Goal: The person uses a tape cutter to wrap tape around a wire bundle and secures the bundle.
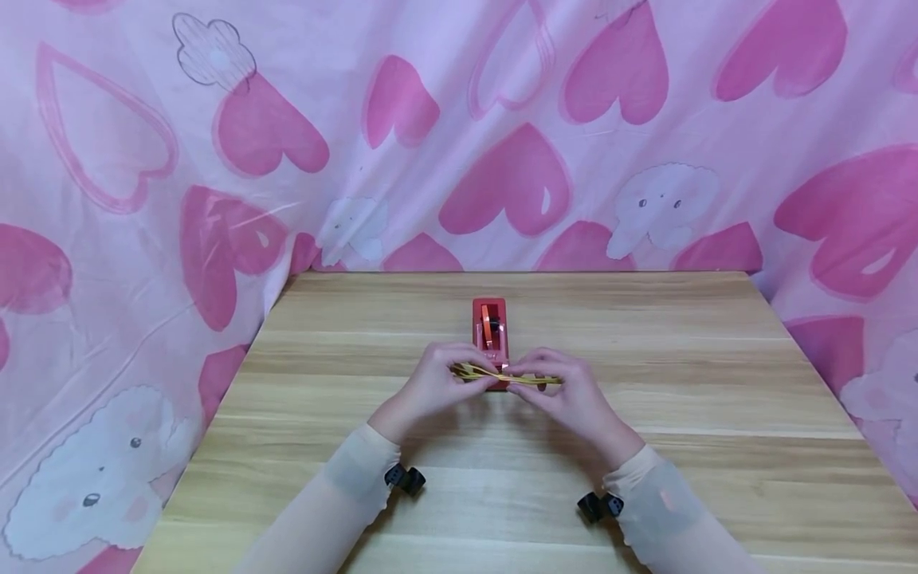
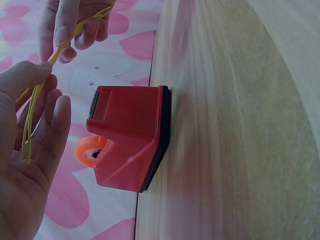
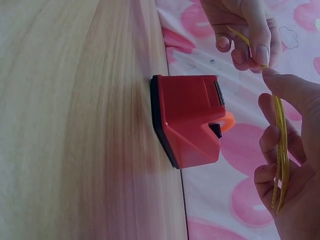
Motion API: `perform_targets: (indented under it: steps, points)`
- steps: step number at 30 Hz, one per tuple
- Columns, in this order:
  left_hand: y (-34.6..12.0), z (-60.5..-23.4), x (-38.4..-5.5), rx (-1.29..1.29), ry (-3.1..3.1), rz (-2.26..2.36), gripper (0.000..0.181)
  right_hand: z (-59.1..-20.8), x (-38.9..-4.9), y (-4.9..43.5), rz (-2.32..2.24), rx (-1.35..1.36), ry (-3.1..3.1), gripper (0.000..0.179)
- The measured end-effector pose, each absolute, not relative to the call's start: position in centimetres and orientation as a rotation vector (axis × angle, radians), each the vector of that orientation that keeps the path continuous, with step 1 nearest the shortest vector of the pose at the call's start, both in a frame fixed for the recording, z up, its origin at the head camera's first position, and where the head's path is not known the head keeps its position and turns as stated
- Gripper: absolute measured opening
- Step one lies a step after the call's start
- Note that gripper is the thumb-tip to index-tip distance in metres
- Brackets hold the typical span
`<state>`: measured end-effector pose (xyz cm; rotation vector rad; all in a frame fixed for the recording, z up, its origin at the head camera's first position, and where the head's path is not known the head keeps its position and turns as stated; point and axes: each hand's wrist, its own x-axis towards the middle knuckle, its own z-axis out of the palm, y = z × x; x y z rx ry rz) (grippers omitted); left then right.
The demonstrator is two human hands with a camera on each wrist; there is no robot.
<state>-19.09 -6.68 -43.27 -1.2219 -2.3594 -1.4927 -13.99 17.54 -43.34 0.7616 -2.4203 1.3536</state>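
Observation:
Between both hands, a bundle of thin yellow strands (image 1: 534, 380) stretches sideways over the near end of a red tape dispenser (image 2: 132, 112). My left hand (image 1: 439, 381) pinches the bundle between thumb and fingers; loose ends (image 2: 31, 120) hang along its palm in the left wrist view. Close beside it, my right hand (image 1: 574, 392) pinches the same bundle, whose other ends (image 3: 281, 150) lie across the right palm. The fingertips of the two hands nearly meet. On the table the dispenser stands upright, with a toothed cutter (image 3: 220, 93) and an orange ring (image 2: 85, 151) inside it.
The wood-grain table (image 1: 344, 319) reaches back to a pink curtain (image 1: 416, 191) with hearts, which also hangs along both sides. Small black cameras (image 1: 405, 479) are strapped at the wrists over light sleeves (image 1: 337, 486).

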Motion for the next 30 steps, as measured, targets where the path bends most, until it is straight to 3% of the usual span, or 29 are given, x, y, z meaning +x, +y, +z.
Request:
perform_targets:
  steps: [20,30]
  points:
    - [-6.78,-43.28,-19.1,-1.267,-2.346,-1.464,0.011,-43.42,-13.99,17.18,1.33,0.69,-2.566,0.01]
    - [-6.88,-43.42,-19.14,-1.232,-2.389,-1.358,0.02,-43.4,-13.94,17.25,1.337,0.646,-2.638,0.017]
